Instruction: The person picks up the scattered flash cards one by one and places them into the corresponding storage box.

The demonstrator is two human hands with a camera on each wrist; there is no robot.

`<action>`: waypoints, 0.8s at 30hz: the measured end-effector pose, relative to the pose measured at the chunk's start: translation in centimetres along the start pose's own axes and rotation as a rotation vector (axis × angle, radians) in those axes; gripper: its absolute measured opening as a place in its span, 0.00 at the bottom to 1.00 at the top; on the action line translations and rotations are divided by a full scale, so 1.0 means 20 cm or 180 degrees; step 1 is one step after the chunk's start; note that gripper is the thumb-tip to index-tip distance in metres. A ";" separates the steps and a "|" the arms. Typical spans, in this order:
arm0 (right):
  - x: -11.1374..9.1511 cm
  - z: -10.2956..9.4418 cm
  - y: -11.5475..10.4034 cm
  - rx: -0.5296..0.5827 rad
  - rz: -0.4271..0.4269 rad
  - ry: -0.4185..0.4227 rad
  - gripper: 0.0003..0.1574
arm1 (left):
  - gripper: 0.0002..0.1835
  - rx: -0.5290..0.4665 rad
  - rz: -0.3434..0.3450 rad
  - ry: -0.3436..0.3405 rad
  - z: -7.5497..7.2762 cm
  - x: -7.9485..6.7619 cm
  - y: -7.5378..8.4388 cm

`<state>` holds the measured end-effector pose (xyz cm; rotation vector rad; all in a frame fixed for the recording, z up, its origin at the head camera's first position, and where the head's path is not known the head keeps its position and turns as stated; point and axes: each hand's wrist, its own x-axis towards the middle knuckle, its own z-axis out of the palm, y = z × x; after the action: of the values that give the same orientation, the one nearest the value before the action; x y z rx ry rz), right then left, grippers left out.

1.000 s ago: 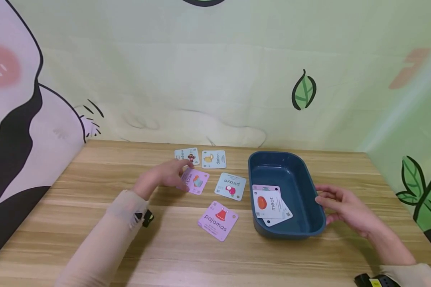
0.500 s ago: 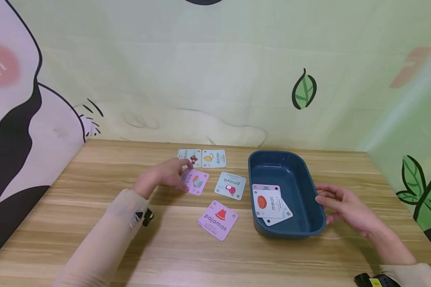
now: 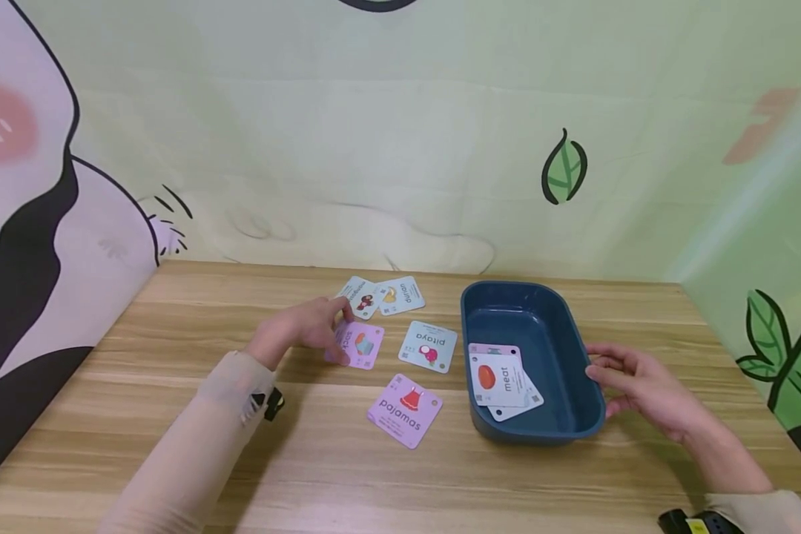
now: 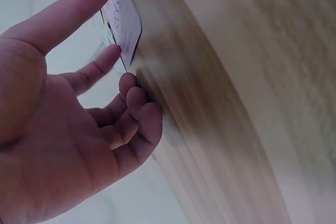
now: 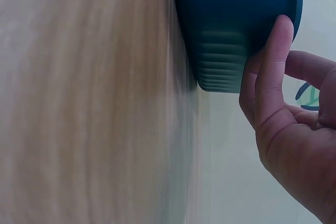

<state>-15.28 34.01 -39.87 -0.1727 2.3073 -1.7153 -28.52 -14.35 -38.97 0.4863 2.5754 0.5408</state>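
Note:
My left hand [image 3: 307, 326] is at a purple socks card [image 3: 360, 344] on the table, its thumb and index finger at opposite edges of it. In the left wrist view that card [image 4: 125, 22] shows edge-on beside the thumb; the remaining fingers curl near the wood. Just behind, the mangosteen card [image 3: 360, 298] overlaps the durian card [image 3: 403, 294]. Against the outer wall of a dark blue tub [image 3: 564, 393] rest the fingers of my right hand [image 3: 641, 389], not wrapped round it. A meat card [image 3: 496, 380] lies over other cards in the tub.
Between the left hand and the tub lie a pitaya card [image 3: 429, 346] and a pajamas card [image 3: 407, 411], both flat on the wooden table [image 3: 334, 467]. A printed cloth backdrop [image 3: 374, 148] rises behind the table's far edge.
The mangosteen card has slid right, turned and come to overlap the durian card, which has tilted. The socks card has shifted slightly left and nearer. The right hand and tub have not moved.

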 end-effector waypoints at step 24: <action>0.00 0.00 -0.01 -0.0021 -0.0014 -0.0001 0.35 | 0.27 -0.0177 0.0141 0.0144 -0.03 -0.06 -0.06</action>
<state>-15.22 33.90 -39.77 -0.1795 2.3141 -1.7099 -28.11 -15.97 -38.64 0.5188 2.5900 0.6439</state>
